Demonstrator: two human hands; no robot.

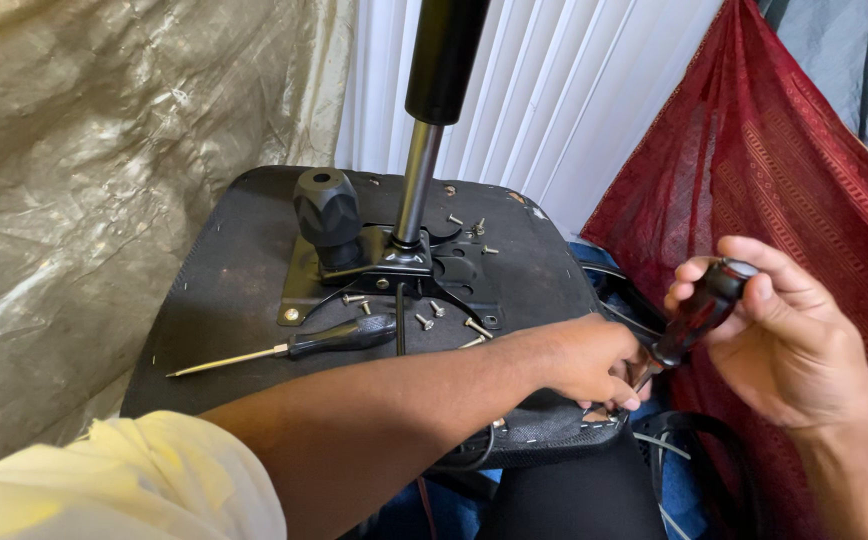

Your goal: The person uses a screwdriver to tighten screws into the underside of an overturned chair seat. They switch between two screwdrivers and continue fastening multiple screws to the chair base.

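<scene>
Driving a screw at the seat (pixel 224 270) edge, lower right: right hand (pixel 789 340) clenched on the screwdriver (pixel 699 312), left hand (pixel 594 360) pinching its tip; keep the shaft square, press firmly.

The screwdriver (pixel 699 312) had a dark red-black handle and pointed down to the left, its shaft at the right front corner of the overturned black chair seat (pixel 224 290).
</scene>
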